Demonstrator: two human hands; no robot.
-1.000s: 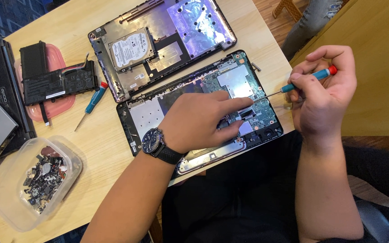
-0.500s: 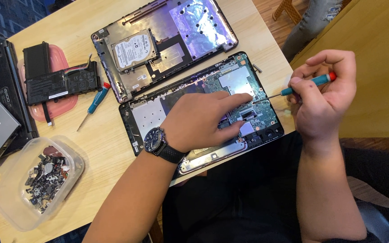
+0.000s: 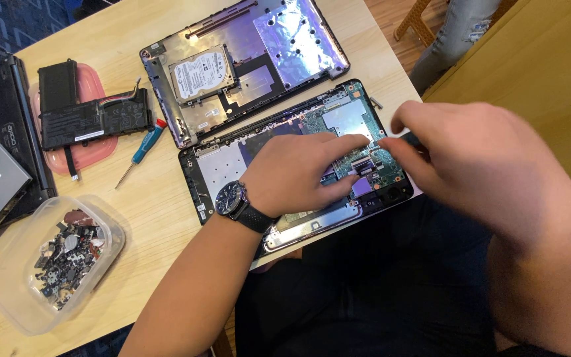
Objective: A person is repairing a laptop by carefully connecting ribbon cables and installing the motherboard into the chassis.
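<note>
A person's left hand, wearing a dark wristwatch, presses flat, holding nothing, on the exposed circuit board of an opened laptop base at the wooden table's near edge. The right hand reaches in beside it, blurred; its grip cannot be told. A blue screwdriver lies just left of the base.

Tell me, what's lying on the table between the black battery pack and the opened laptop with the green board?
In the head view, a small blue-handled screwdriver lies on bare wood between the battery pack and the opened laptop that the left hand rests on.
</note>
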